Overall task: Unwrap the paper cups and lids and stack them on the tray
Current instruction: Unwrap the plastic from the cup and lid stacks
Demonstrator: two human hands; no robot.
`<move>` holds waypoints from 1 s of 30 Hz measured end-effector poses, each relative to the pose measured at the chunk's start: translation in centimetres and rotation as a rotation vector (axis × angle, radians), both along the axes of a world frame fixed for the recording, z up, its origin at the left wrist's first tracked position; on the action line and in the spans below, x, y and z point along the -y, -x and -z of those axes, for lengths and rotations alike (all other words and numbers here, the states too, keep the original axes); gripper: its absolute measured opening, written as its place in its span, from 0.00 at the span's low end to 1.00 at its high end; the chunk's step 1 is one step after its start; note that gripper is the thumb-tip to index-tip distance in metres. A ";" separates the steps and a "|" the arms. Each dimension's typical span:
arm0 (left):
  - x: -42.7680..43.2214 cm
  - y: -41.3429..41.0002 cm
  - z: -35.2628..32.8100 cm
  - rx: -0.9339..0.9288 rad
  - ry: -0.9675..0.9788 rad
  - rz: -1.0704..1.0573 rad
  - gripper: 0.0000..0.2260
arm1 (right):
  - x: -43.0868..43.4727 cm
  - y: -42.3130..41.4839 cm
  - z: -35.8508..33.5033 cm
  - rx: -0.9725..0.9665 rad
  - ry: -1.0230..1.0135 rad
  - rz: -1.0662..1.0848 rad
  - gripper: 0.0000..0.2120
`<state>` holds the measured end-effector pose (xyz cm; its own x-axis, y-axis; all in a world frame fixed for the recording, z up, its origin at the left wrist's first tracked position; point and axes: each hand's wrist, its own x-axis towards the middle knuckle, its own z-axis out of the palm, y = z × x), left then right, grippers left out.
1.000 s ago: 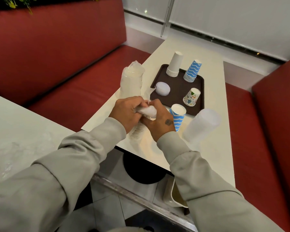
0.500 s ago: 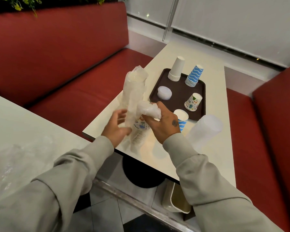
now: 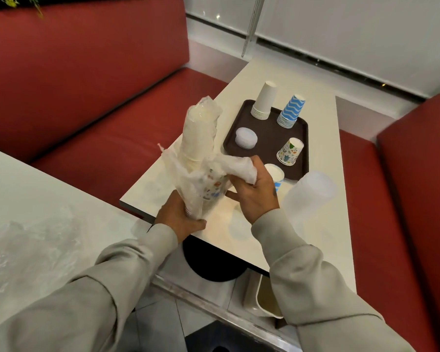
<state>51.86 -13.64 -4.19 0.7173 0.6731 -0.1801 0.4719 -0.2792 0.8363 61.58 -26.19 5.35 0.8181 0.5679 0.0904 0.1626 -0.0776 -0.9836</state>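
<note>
Looking roughly halfway: cup stacks point(image 3: 291, 111) are sitting on the tray point(image 3: 267, 146) at 1 o'clock, while the person's left hand point(image 3: 178, 217) is gripping the wrapped cups point(image 3: 200, 146) and their right hand point(image 3: 254, 195) is pinching the plastic point(image 3: 239, 167) off.

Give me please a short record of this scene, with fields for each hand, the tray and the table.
left hand: grips the lower end of the wrapped patterned cups
right hand: pinches the loose plastic wrap
tray: white cup stack, blue wavy cup stack, one patterned cup, lids
table: upright blue wavy cup, frosted sleeve, tall wrapped sleeve
</note>
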 end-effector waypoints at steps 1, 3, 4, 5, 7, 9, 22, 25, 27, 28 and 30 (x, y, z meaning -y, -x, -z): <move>0.0 0.0 0.0 0.054 0.012 -0.021 0.37 | 0.0 0.0 -0.2 -0.032 -0.038 0.019 0.05; 0.0 -0.1 -0.4 0.136 0.034 -0.034 0.37 | -0.1 0.1 -0.5 -0.066 -0.105 0.038 0.08; 0.0 -0.3 -0.6 0.162 0.059 -0.025 0.39 | -0.2 0.1 -0.6 -0.068 -0.127 0.052 0.09; 0.0 -0.4 -0.9 0.172 0.107 -0.012 0.40 | -0.3 0.1 -0.6 -0.064 -0.143 0.070 0.10; -0.1 -0.5 -1.0 0.185 0.245 0.011 0.42 | -0.3 0.1 -0.6 -0.046 -0.159 0.121 0.13; -0.2 -0.4 -0.8 0.167 0.377 0.022 0.37 | -0.3 0.1 -0.5 -0.030 -0.170 0.165 0.18; -0.1 0.6 -1.2 0.130 0.571 0.115 0.34 | -0.4 1.0 0.8 0.362 0.047 0.335 0.09; 0.1 1.2 -1.6 0.136 0.600 0.207 0.31 | -0.5 1.3 -0.2 0.309 0.053 0.316 0.12; 0.1 1.6 -1.6 0.141 0.600 0.229 0.34 | -0.5 1.2 -0.5 0.239 0.075 0.283 0.12; 0.1 1.8 -1.5 0.140 0.607 0.227 0.34 | -0.6 1.1 -0.6 0.207 0.087 0.262 0.08; 0.2 2.0 -1.6 0.141 0.607 0.198 0.30 | -0.4 0.9 -0.4 0.101 0.051 0.179 0.07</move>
<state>49.86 -13.80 -2.62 0.8620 0.3340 -0.3813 0.3340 0.1916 0.9229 60.63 -25.81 5.75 0.8947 0.4201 0.1518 0.2393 -0.1638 -0.9570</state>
